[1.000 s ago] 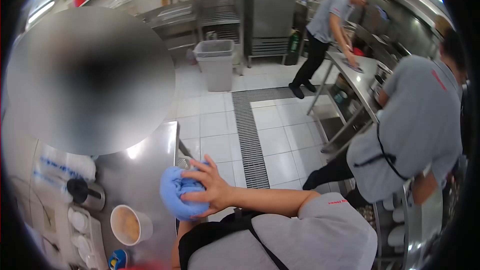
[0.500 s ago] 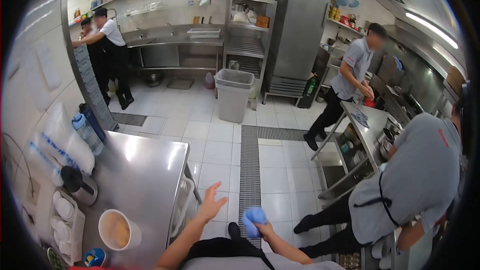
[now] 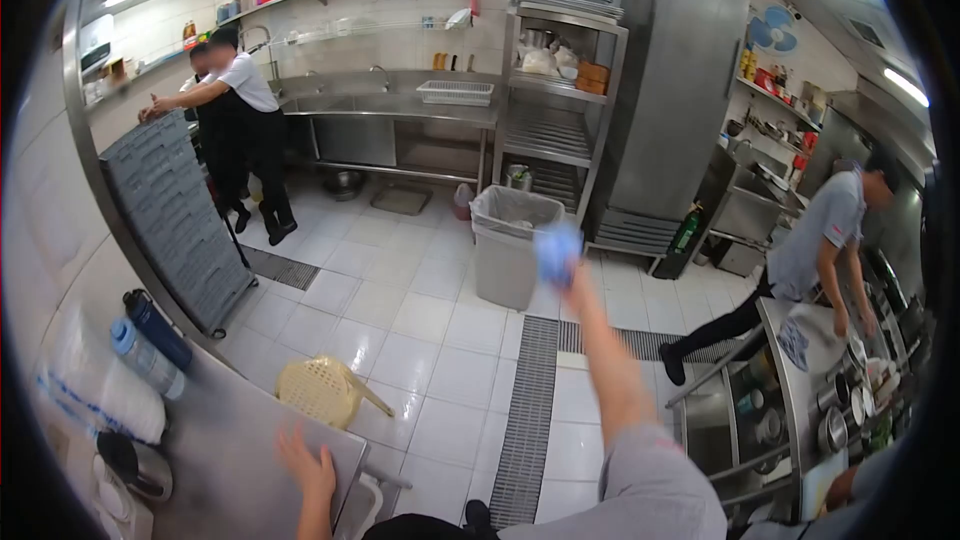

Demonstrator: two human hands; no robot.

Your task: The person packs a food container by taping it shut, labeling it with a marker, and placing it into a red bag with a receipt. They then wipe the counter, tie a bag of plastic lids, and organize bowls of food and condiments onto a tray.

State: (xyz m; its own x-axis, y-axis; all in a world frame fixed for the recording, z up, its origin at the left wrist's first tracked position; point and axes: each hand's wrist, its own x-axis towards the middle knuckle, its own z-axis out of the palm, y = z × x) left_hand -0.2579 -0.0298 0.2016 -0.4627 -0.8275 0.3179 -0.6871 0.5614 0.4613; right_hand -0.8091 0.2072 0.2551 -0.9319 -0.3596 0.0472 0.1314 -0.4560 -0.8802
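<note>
My right arm reaches forward across the middle of the view. At its end my right hand (image 3: 576,288) is closed on a crumpled light-blue wad (image 3: 557,252), blurred by motion; its kind does not show. In this view the wad overlaps the right edge of a grey waste bin (image 3: 515,265), which has a clear liner folded over its rim. Low on the left, my left hand (image 3: 309,468) holds nothing, its fingers apart. It is close over the right part of a steel table (image 3: 235,430).
A pale yellow stool (image 3: 322,392) stands beyond the table. Stacked grey crates (image 3: 178,215) stand by two people at the left. Floor drain grating (image 3: 528,420) runs ahead of me. Another person (image 3: 815,240) leans over the right-hand counter (image 3: 795,325). Bottles (image 3: 150,360) stand on the left table.
My right hand has swung forward and up with the blue wad, towards the bin. My left hand has moved left, over the table. The view has shifted, and the yellow stool has appeared.
</note>
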